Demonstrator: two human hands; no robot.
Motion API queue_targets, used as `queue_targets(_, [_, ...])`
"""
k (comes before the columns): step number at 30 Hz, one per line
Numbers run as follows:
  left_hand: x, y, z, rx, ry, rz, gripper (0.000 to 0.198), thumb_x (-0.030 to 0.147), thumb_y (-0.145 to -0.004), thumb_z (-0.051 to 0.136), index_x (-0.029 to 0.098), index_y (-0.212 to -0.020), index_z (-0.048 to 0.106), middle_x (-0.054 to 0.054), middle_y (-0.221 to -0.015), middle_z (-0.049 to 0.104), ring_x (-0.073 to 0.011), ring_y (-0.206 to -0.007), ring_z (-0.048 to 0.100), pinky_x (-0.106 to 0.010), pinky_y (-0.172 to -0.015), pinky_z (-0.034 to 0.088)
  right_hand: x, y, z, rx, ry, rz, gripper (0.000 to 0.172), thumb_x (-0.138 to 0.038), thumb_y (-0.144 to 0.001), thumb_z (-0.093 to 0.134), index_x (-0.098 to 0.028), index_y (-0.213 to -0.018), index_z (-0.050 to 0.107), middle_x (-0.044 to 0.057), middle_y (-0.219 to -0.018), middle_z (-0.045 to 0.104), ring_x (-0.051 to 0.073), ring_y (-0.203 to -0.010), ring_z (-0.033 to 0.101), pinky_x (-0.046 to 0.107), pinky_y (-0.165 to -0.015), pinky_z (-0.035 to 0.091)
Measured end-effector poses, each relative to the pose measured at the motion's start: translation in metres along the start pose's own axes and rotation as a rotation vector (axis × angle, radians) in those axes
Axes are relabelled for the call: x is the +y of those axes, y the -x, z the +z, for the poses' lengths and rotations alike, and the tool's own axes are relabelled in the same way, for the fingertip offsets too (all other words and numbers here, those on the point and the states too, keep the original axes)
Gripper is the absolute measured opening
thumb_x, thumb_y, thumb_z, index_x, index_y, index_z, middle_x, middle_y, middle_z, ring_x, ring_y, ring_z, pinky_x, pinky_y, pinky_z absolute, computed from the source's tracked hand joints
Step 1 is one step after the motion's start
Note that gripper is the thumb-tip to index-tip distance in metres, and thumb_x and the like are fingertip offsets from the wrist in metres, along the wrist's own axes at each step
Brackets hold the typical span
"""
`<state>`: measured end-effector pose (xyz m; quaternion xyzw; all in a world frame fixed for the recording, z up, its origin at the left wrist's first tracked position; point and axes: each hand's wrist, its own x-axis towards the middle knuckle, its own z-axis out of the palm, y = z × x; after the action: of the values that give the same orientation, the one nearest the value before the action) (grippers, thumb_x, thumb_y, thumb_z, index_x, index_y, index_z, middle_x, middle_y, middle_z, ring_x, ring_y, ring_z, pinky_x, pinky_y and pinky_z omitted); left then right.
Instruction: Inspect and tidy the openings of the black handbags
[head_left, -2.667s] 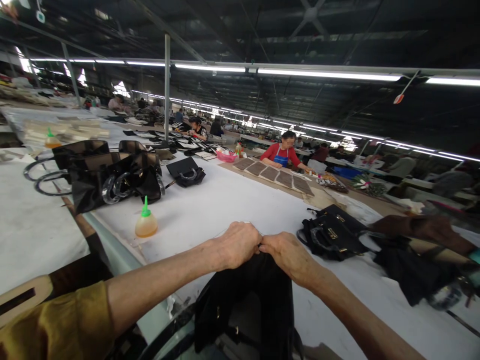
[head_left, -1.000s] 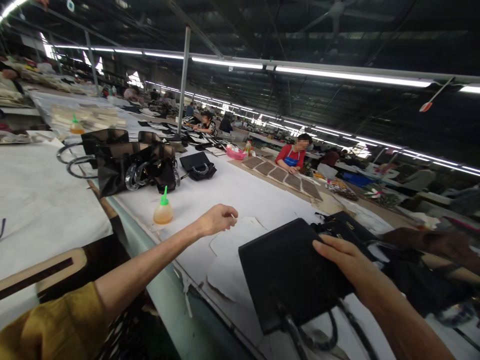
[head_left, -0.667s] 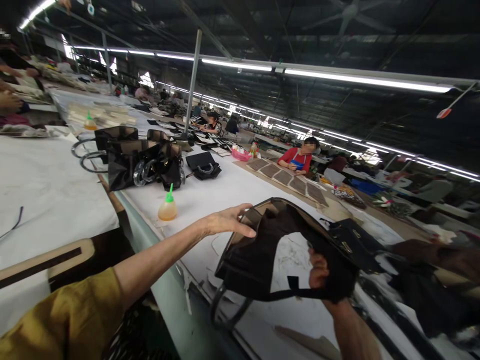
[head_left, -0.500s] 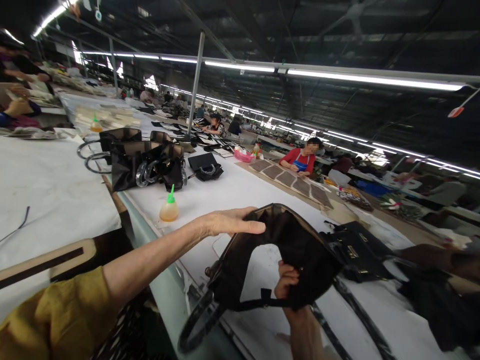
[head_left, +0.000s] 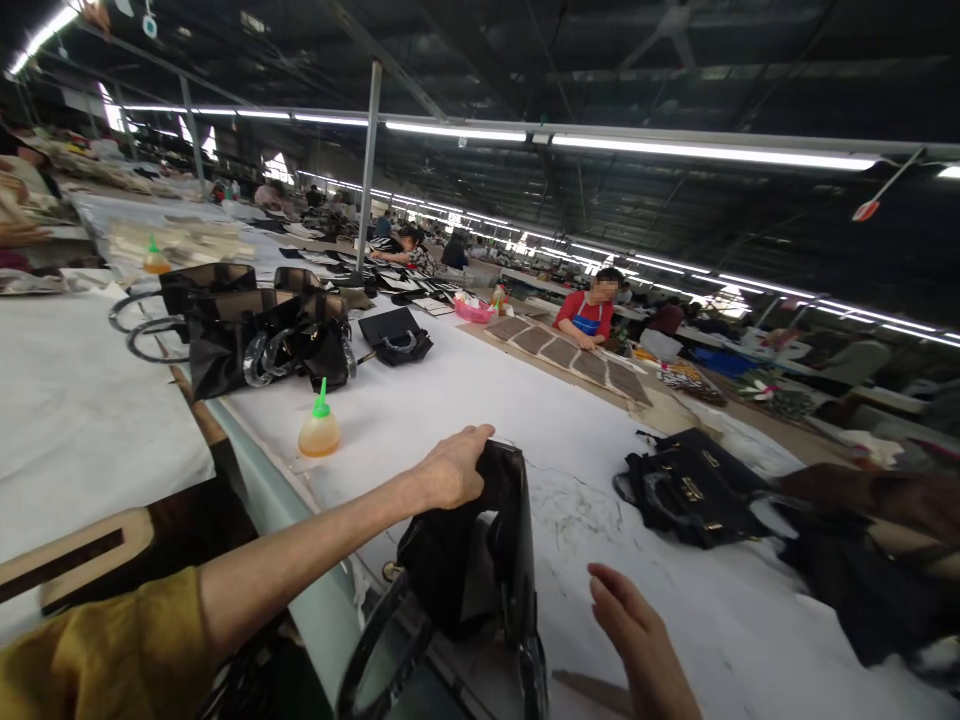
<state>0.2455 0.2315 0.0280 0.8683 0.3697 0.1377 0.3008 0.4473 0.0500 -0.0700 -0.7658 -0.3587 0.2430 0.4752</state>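
Observation:
My left hand (head_left: pixel 454 468) is closed on the upper edge of a black handbag (head_left: pixel 517 545). The bag stands tilted near the table's front edge, its mouth partly turned my way and a pale patch showing inside. One of its handles, wrapped in clear plastic (head_left: pixel 386 640), hangs at the near left. To the right of the bag and apart from it, my right hand (head_left: pixel 637 630) has its fingers stretched out and holds nothing. A squeeze bottle (head_left: pixel 319 432) with a green nozzle and amber liquid stands beyond my left forearm.
Several black handbags (head_left: pixel 225 345) stand at the left back; another black bag (head_left: pixel 394 335) lies beside them. More black bags (head_left: pixel 690 490) lie at the right, near another person's blurred arm (head_left: pixel 900 500). Across the white table (head_left: pixel 555 400), a person in red (head_left: pixel 589 315) works by brown panels (head_left: pixel 562 355).
My right hand has come out of the bag and moved right, letting go of it. The bag has turned to a narrower view and shifted left, with my left hand still on its edge.

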Motion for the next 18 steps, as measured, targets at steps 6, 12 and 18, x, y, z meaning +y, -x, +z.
queue_targets(6, [0.027,-0.009,0.014,0.002,-0.007,0.032,0.077,0.013,-0.060,0.051,0.017,-0.132,0.025,-0.013,-0.129,0.037,-0.0280,-0.114,0.041,-0.032,-0.090,0.037,-0.036,0.062,0.007,0.042,0.413,-0.242,0.076,-0.055,-0.065,0.056,-0.018,-0.127,0.033,0.012,-0.126,0.047,0.031,-0.114,0.044,0.037,-0.087,0.042])
queue_targets(12, [0.036,0.021,0.016,-0.077,0.273,0.002,0.097,0.038,-0.060,0.063,0.014,-0.136,0.008,-0.013,-0.114,0.053,-0.0266,-0.102,0.050,-0.032,-0.083,0.041,-0.068,0.054,0.016,0.082,0.609,-0.033,0.055,-0.054,-0.079,0.036,-0.019,-0.120,0.039,0.013,-0.091,0.066,0.030,-0.081,0.061,0.037,-0.066,0.044])
queue_targets(18, [0.029,0.056,0.032,0.071,0.117,-0.155,0.104,0.028,-0.057,0.063,0.021,-0.137,-0.002,-0.012,-0.125,0.043,-0.0286,-0.108,0.045,-0.034,-0.085,0.039,-0.079,0.042,0.008,0.008,0.598,-0.123,0.029,-0.048,-0.079,0.040,-0.024,-0.088,0.054,0.005,-0.075,0.066,0.025,-0.076,0.060,0.032,-0.065,0.041])
